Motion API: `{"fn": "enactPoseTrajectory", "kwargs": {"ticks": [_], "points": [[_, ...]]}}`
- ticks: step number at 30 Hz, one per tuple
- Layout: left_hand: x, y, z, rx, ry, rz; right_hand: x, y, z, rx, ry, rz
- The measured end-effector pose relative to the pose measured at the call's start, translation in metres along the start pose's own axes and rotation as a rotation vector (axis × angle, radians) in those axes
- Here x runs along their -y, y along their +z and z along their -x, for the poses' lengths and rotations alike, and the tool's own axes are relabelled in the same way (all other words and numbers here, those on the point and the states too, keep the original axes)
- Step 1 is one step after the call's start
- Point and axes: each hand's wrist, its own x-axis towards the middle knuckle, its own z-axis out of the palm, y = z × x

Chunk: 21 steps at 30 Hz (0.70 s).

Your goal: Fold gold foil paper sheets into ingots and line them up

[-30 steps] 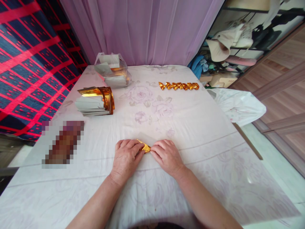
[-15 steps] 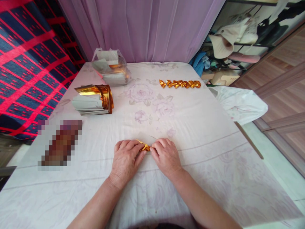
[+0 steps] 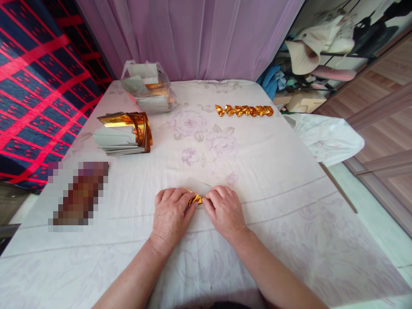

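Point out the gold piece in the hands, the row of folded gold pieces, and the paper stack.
gold piece (image 3: 195, 198), head view, exposed middle.
row of folded gold pieces (image 3: 244, 110), head view, centre.
paper stack (image 3: 116, 140), head view, grey top sheet.

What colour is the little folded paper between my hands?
Shiny gold, the folded paper pinched by both hands; seen in the head view.

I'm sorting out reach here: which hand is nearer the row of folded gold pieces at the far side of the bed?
Right. The right hand lies below the row of folded gold pieces, slightly left; the left hand sits farther left.
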Motion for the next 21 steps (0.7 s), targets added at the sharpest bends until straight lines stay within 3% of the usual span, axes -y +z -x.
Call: {"fn": "enactPoseTrajectory", "kwargs": {"ticks": [21], "points": [[0.0002,-0.0003,0.0001,0.001,0.005,-0.001,0.001,0.0008,-0.0011,-0.004,0.017,0.012]]}}
